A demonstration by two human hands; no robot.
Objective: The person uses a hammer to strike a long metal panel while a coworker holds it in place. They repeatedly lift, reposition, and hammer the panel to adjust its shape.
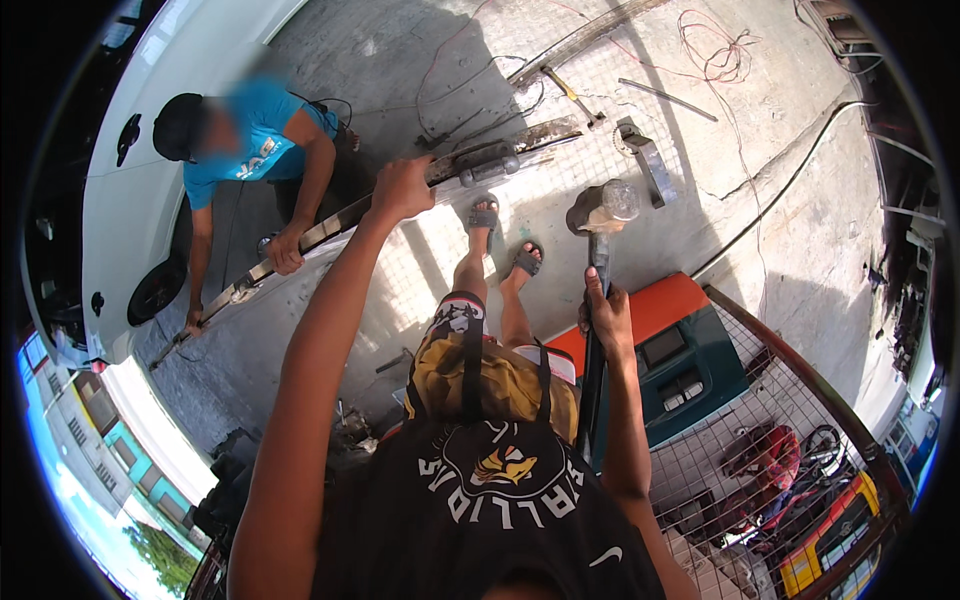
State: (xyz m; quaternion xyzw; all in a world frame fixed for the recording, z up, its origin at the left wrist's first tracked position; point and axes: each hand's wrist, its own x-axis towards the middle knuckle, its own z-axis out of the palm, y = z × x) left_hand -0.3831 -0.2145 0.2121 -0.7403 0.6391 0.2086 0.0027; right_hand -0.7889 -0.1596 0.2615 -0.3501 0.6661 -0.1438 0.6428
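My left hand [400,190] is closed around a long metal bar [335,222], which lies diagonally across the view toward the lower left. A dark cylindrical fitting [488,168] sits beside the bar, right of my hand. A co-worker [260,140] in a blue shirt and dark cap crouches at the left, gripping the same bar with both hands, one [286,250] near its middle and one [194,322] near its far end. My right hand [608,320] is wrapped round the handle of a sledgehammer [605,208], its head raised above the concrete floor and pointing away from me.
A white car [120,230] stands at the left. A yellow-handled hammer [570,92], a metal bracket [655,170], a thin rod [668,98] and cables [725,55] lie on the floor [780,150]. An orange-and-green panel [640,300] rests by a wire-mesh cage [800,400] at the lower right.
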